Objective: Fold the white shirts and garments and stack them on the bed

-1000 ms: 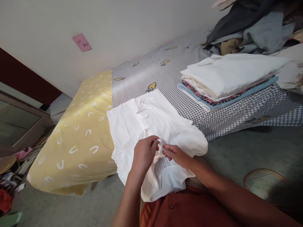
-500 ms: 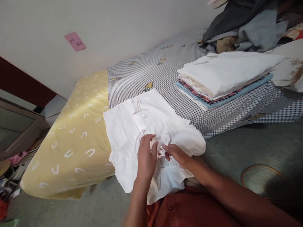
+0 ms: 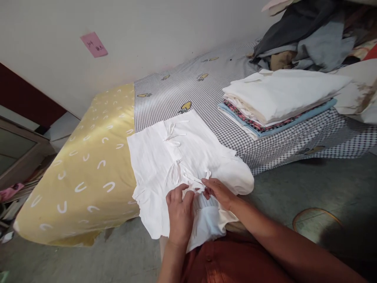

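A white garment (image 3: pixel 153 169) lies spread over the near edge of the bed, its lower part hanging toward my lap. Tied bows run down its middle, one near the top (image 3: pixel 173 137) and another lower down. White ties (image 3: pixel 191 179) lie loosely looped between my hands. My right hand (image 3: pixel 216 190) pinches a tie between thumb and fingers. Beside it on the left, my left hand (image 3: pixel 180 204) rests at the garment with fingers curved and thumb apart; nothing shows gripped in it.
A stack of folded clothes (image 3: pixel 282 98) sits on the checked bedsheet (image 3: pixel 188 84), with a heap of clothes (image 3: pixel 318 39) behind it. Yellow cloth (image 3: pixel 97 169) covers the left part. On the floor at the right lies a thin ring (image 3: pixel 318 210).
My left hand has moved down, uncovering the lower bow and more of the loose ties. My right hand stays at almost the same place, still pinching. The view has shifted slightly.
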`<state>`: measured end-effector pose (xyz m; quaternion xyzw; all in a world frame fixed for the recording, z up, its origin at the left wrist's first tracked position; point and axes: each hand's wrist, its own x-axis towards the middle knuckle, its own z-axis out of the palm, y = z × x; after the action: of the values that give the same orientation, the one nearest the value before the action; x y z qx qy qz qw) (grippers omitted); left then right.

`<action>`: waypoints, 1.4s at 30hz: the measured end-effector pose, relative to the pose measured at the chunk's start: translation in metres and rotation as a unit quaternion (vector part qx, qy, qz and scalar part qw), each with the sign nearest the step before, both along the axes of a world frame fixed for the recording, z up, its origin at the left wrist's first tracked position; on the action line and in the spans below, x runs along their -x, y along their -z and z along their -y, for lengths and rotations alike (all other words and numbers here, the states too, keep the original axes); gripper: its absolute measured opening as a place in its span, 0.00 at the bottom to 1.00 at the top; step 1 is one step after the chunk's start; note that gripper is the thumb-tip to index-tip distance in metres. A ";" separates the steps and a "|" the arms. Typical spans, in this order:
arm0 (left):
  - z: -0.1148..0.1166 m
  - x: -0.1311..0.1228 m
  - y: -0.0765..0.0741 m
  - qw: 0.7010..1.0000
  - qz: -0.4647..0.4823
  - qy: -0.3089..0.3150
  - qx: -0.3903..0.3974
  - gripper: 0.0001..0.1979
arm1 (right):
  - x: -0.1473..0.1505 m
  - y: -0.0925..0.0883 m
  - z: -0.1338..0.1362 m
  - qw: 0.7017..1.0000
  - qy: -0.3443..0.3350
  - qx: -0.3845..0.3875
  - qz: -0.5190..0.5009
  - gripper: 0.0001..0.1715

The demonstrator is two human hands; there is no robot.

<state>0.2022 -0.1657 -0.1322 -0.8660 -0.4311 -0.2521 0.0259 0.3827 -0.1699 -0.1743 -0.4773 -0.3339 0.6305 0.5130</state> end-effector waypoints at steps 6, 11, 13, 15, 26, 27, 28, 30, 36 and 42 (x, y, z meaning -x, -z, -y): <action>-0.010 0.019 -0.003 0.987 0.054 -0.144 0.037 0.11 | -0.003 -0.001 -0.001 0.996 0.008 0.012 -0.089 0.31; -0.004 -0.004 -0.007 0.988 0.056 -0.042 0.141 0.18 | 0.000 0.001 0.001 0.998 -0.005 -0.009 -0.059 0.31; -0.003 -0.017 -0.006 0.984 0.009 0.015 0.180 0.22 | 0.000 0.002 0.002 0.999 -0.013 -0.017 -0.049 0.32; -0.003 -0.024 -0.004 0.980 0.013 0.027 0.197 0.18 | 0.000 0.002 0.002 0.999 -0.019 -0.020 -0.047 0.32; 0.004 0.019 0.011 0.921 0.252 -0.149 0.257 0.15 | -0.003 0.005 -0.005 0.976 0.062 0.044 -0.206 0.26; 0.005 0.018 0.010 0.919 0.252 -0.151 0.262 0.15 | -0.003 0.005 -0.005 0.975 0.060 0.043 -0.209 0.25; 0.006 0.015 0.009 0.919 0.251 -0.145 0.266 0.14 | -0.003 0.006 -0.005 0.976 0.056 0.039 -0.208 0.25; 0.006 0.004 0.005 0.921 0.243 -0.115 0.280 0.14 | -0.003 0.005 -0.004 0.980 0.037 0.026 -0.195 0.24; 0.003 -0.032 0.004 0.922 0.189 -0.058 0.332 0.14 | -0.004 0.005 -0.001 0.988 0.019 0.031 -0.151 0.27; 0.006 -0.036 0.006 0.882 0.323 -0.026 0.341 0.08 | -0.003 0.005 -0.001 0.991 0.030 0.034 -0.130 0.27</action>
<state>0.2378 -0.1717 -0.1384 -0.6801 -0.4976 -0.3546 -0.4052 0.3857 -0.1685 -0.1793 -0.4185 -0.2284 0.6826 0.5538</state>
